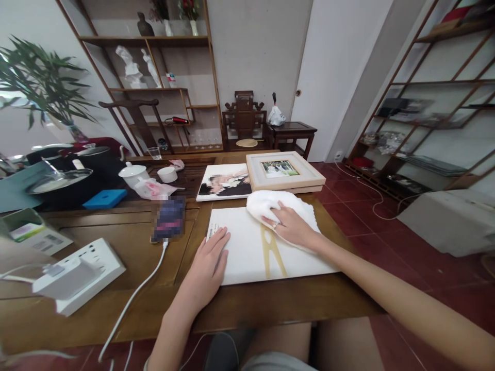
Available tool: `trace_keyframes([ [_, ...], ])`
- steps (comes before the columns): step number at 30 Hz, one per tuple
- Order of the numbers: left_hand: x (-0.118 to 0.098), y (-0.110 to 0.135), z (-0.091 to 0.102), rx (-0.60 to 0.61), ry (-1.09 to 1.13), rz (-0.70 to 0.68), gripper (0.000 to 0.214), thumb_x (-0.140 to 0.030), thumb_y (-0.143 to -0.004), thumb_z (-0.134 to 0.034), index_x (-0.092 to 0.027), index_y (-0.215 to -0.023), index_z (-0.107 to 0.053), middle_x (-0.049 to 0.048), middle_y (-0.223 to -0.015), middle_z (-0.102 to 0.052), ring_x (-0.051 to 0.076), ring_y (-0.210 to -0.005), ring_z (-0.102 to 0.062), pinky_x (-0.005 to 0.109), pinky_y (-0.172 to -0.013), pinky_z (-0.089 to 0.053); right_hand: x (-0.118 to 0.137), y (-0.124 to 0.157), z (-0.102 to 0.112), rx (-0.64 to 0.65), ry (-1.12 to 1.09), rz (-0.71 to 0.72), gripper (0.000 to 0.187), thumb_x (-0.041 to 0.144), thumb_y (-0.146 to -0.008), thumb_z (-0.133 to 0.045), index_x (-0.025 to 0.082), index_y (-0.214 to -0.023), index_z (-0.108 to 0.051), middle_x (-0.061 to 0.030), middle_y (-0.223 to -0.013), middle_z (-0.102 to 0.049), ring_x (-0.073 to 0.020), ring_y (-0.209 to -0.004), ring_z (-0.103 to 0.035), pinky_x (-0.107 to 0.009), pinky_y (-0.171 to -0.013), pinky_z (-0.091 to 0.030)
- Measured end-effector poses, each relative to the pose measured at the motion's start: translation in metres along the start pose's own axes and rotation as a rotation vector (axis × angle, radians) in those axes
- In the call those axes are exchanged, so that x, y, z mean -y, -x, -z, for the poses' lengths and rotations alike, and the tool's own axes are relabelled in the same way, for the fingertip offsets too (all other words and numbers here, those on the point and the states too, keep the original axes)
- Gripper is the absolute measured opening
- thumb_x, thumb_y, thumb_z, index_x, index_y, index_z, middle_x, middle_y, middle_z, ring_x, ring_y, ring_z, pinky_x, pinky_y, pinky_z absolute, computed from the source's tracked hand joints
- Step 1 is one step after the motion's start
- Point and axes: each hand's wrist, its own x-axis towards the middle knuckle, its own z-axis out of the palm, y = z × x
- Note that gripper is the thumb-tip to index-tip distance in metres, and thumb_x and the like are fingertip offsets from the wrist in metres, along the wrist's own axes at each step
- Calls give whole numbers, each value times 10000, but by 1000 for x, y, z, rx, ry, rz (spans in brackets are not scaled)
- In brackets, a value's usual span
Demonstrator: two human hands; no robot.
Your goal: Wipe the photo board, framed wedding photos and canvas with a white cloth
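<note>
A white rectangular board (242, 257) lies flat on the wooden table, with a yellowish A-shaped mark (267, 247) on its face and small dark print near its left edge. My left hand (212, 257) rests on the board's left side, fingers stretched out and holding nothing. Toward the board's upper right, my right hand (292, 224) grips a bunched white cloth (266, 201) and presses it on the surface. The cloth covers the board's far right part and the top of the yellowish mark. A ring shows on a right-hand finger.
Behind the board lie a photo print (224, 183) and a light wooden picture frame (286, 172). At left are a phone (169, 219) on a white cable, a power strip (93, 273), a blue block (105, 199), a white lidded cup (132, 174) and a black pot (62, 188).
</note>
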Motion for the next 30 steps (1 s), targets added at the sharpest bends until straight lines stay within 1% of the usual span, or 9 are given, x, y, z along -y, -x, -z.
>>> trace_keyframes([
  [4,0,0,0,-7,5,-7,423,-243,-934,-308,-152,-1316,-467,110,-1432,-429,212,-1358,-331,479,-1119,-251,14,6,-9,-3,24,26,264,216,-917,-402,129,-1049,-614,-150,-1241,-589,-300,-1316,-343,-533,-1082,-200],
  [7,1,0,-1,-12,6,-12,422,-244,-932,-313,-150,-1312,-472,111,-1427,-436,215,-1354,-339,479,-1118,-253,33,36,-7,65,34,84,267,107,-797,-475,119,-1005,-642,-163,-1354,-491,-309,-1365,-236,-562,-1095,-157],
  [11,1,1,-3,-13,-2,-12,427,-244,-930,-314,-140,-1312,-473,113,-1430,-431,217,-1359,-329,476,-1124,-243,62,81,4,206,18,212,298,64,-657,-493,140,-883,-671,-121,-1450,-378,-313,-1390,-136,-579,-1108,-70],
  [15,1,1,-2,-14,-3,-12,427,-242,-928,-312,-145,-1311,-472,110,-1433,-428,210,-1359,-329,467,-1125,-241,71,98,14,281,-31,306,399,70,-640,-507,150,-1001,-658,-93,-1451,-384,-276,-1395,-133,-549,-1125,-54],
  [17,1,1,-2,-16,-1,-11,424,-241,-928,-316,-152,-1312,-472,106,-1432,-430,206,-1358,-332,461,-1125,-244,65,92,17,265,-62,304,414,66,-676,-510,144,-1063,-636,-104,-1435,-407,-250,-1384,-197,-524,-1132,-88],
  [21,1,1,-2,-19,1,-14,421,-237,-933,-314,-155,-1317,-467,107,-1434,-427,204,-1360,-327,466,-1123,-247,42,59,16,183,-89,206,206,172,-852,-481,149,-956,-657,-139,-1373,-481,-235,-1343,-311,-470,-1126,-175],
  [23,0,0,-1,-20,3,-17,418,-231,-933,-318,-168,-1318,-467,104,-1432,-432,206,-1356,-335,476,-1120,-249,30,38,12,141,-88,136,248,284,-913,-449,175,-1015,-648,-111,-1333,-530,-248,-1322,-350,-464,-1105,-234],
  [26,-1,0,0,-20,12,-18,412,-225,-928,-336,-195,-1313,-477,94,-1427,-441,211,-1349,-349,484,-1115,-254,19,9,7,78,-81,23,335,404,-929,-419,196,-1086,-630,-91,-1268,-587,-295,-1286,-399,-481,-1042,-329],
  [30,-2,0,1,-29,27,-18,407,-222,-921,-353,-199,-1303,-491,97,-1420,-449,221,-1343,-358,492,-1108,-266,17,-11,-1,38,-59,7,340,371,-944,-383,177,-1046,-643,-108,-1193,-631,-293,-1231,-463,-499,-1053,-291],
])
